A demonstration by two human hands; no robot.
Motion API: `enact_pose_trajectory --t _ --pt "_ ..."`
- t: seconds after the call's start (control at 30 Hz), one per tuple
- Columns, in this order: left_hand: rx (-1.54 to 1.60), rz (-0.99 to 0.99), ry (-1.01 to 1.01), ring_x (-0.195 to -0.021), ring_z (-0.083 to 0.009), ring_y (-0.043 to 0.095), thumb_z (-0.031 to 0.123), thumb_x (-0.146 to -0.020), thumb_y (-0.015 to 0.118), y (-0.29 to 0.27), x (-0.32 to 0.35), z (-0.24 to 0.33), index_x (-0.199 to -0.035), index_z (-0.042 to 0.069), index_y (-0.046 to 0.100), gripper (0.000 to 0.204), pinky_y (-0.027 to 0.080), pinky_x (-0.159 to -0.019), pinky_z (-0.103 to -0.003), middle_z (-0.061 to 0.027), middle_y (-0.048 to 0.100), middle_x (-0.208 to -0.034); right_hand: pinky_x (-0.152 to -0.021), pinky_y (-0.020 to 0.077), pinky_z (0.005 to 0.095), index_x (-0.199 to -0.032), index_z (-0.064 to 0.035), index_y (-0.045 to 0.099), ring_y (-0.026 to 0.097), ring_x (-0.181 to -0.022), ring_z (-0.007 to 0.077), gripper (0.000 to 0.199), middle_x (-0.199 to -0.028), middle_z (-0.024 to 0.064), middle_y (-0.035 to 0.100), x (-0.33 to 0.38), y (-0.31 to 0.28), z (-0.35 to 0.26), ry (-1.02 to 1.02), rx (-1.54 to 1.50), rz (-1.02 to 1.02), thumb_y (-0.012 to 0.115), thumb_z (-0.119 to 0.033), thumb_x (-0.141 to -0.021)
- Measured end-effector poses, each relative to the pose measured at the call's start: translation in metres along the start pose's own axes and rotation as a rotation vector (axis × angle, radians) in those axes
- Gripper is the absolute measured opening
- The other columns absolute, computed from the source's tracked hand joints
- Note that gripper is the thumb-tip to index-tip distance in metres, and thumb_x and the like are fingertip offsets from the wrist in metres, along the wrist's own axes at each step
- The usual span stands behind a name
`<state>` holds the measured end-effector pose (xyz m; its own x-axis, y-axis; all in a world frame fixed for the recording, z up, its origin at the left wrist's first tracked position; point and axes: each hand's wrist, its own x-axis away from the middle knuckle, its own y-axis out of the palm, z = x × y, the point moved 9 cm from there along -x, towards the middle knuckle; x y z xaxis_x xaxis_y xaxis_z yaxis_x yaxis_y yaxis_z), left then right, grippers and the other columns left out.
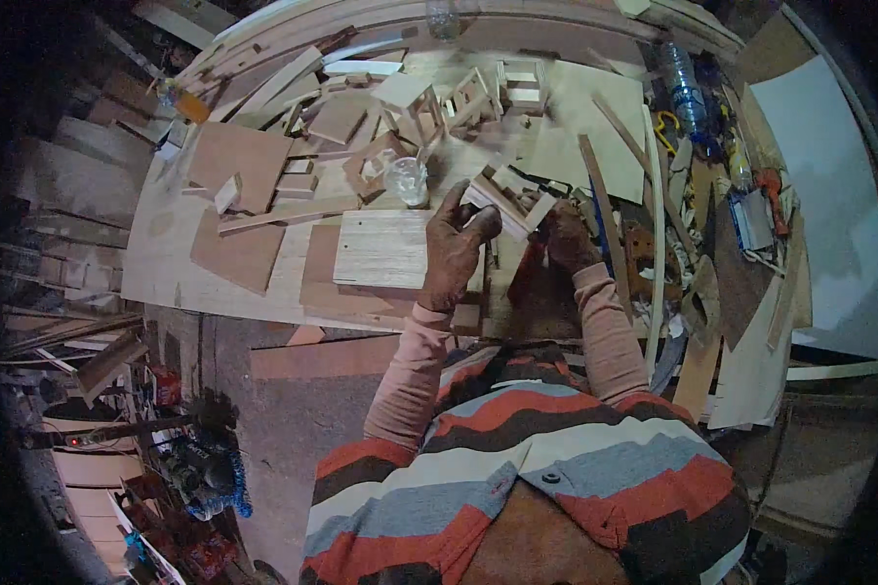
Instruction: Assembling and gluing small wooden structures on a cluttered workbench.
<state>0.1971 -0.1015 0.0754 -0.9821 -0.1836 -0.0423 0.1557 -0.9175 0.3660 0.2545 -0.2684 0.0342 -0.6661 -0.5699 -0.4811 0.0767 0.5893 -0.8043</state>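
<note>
Near the bench's front edge, I have my left hand (456, 249) and right hand (563, 234) clenched around a small wooden frame (502, 200). Its joints could rack if I squeeze unevenly; the glass jar (406, 179) beside it might tip.

Small frame (502, 195): pale bare wood, matt, unfinished. Bench (166, 263): plywood, matt, raw grain. Square board (380, 249): light wood, smooth, striped grain. Jar (406, 180): clear, glossy. Bottle (683, 88): clear plastic, glossy.
</note>
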Motion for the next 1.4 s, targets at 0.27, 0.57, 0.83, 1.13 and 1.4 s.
enact_pose_trajectory --t 0.27,0.57,0.83,1.13,1.4 --pt "-0.229 0.083 0.131 -0.099 -0.0187 0.065 0.004 -0.09 0.068 0.007 0.002 0.017 -0.138 -0.007 0.047 0.053 0.052 -0.088 -0.03 -0.0161 0.066 -0.116 -0.099 0.048 0.037 -0.135 -0.0064 0.055 0.058 -0.118 0.0249 0.051 -0.135 0.0123 0.058 -0.007 0.025 0.01 0.09 -0.619 -0.091 0.07 -0.017 -0.088" --pt "-0.203 0.109 0.289 -0.097 -0.0192 0.065 0.0 -0.09 0.07 0.032 0.018 0.041 -0.14 -0.001 0.036 0.06 0.053 -0.084 -0.031 -0.014 0.065 -0.106 -0.086 0.0538 0.0272 -0.144 -0.0024 0.045 0.061 -0.108 0.0141 0.058 -0.138 0.0114 0.057 0.0 0.057 0.019 0.347 -0.931 -0.126 0.065 -0.024 -0.094" --pt "-0.583 0.192 0.316 -0.107 -0.0224 0.061 0.013 -0.088 0.075 0.025 0.018 0.047 -0.138 -0.003 0.04 0.063 0.051 -0.087 -0.032 -0.0157 0.06 -0.116 -0.087 0.053 0.0253 -0.143 -0.0053 0.046 0.06 -0.109 0.0144 0.062 -0.136 0.0105 0.057 0.011 0.074 0.026 0.594 -1.363 -0.144 0.069 -0.03 -0.091" --pt "-0.297 0.033 0.237 -0.122 -0.0276 0.052 0.017 -0.086 0.076 0.024 0.001 0.026 -0.147 -0.005 0.026 0.082 0.045 -0.101 -0.037 -0.0217 0.047 -0.138 -0.09 0.0535 0.0353 -0.136 -0.0051 0.051 0.063 -0.11 0.0193 0.049 -0.125 0.007 0.061 0.0 0.052 0.001 0.291 -0.78 -0.008 0.064 -0.026 -0.094" --pt "-0.312 -0.121 0.111 -0.093 -0.0141 0.061 0.017 -0.087 0.075 0.012 -0.064 0.029 -0.129 -0.002 0.051 0.052 0.049 -0.085 -0.028 -0.0076 0.066 -0.107 -0.08 0.053 0.0317 -0.125 0.0015 0.058 0.067 -0.097 0.018 0.04 -0.109 0.009 0.069 0.016 0.023 0.008 0.889 -1.28 -0.088 0.059 -0.028 -0.098"
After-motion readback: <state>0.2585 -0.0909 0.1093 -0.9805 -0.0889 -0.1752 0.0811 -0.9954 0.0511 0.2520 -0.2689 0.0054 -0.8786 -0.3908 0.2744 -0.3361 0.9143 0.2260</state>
